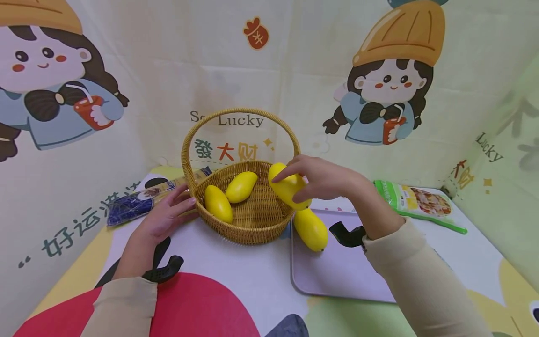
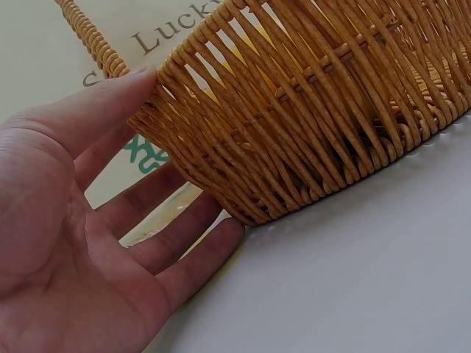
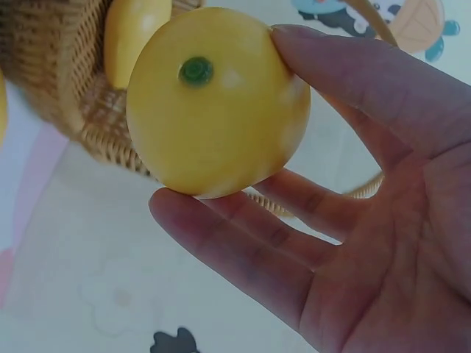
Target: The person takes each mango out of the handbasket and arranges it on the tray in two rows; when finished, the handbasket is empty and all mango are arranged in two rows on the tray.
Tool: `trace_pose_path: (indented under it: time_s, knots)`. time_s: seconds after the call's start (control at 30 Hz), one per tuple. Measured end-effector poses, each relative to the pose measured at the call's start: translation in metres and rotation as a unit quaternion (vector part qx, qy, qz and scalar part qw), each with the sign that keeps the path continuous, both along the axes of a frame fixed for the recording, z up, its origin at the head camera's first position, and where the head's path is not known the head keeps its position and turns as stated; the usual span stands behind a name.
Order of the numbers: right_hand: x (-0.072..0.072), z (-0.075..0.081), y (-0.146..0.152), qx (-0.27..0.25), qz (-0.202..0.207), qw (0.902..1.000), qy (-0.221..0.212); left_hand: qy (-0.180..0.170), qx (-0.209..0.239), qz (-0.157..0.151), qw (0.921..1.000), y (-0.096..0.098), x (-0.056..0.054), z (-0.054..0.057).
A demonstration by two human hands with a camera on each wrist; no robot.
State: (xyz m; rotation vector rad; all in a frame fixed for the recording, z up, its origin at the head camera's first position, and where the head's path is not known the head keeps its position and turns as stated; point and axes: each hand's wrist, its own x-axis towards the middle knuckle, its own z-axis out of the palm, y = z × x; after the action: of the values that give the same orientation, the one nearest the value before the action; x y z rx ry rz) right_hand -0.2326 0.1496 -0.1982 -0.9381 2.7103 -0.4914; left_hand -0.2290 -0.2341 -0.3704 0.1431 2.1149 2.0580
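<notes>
Left to right, then. At the far left a long blue-and-clear packet can be spotted, partly hidden behind the left hand. That hand is set against the left side of the basket: the thumb is laid at the rim and the fingers are stretched out loosely, with the little finger down by the base. No real grip is seen there, just contact.

Inside the basket, two mangoes are found on the left half: the leftmost mango is tilted from upper left to lower right, and the second mango is slanted the other way. The bare weave is left showing to their right.

Now the bit that matters, probably: the held mango is pinched between the thumb and fingers of the right hand, right at the basket's right rim as seen from the head. Its long axis is sloped from upper left to lower right, and its green stem spot is turned toward the right wrist camera. So the bare weave is placed to the left of those fingertips. How high the fruit is held above the rim can't be told.

Just below it, the last mango is seen on the left edge of the tray, much nearer the right hand. Farther right, a green packet is laid flat.
</notes>
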Motion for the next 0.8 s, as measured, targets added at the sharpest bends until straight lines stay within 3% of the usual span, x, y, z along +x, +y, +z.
trace_pose_path:
  time_s: [0.2,0.43,0.8]
  knots:
    - [0.001,-0.001,0.022,-0.007,-0.018,0.9998,0.006,0.001,-0.005,0.006,1.0,0.001,0.001,0.0]
    - [0.013,-0.002,0.043,-0.021,-0.035,0.9992,-0.003,0.0,-0.001,0.008,1.0,0.002,-0.002,0.004]
    - [0.021,-0.01,0.077,-0.012,-0.068,0.9976,-0.001,-0.002,0.015,0.008,0.9999,0.001,-0.002,-0.001]
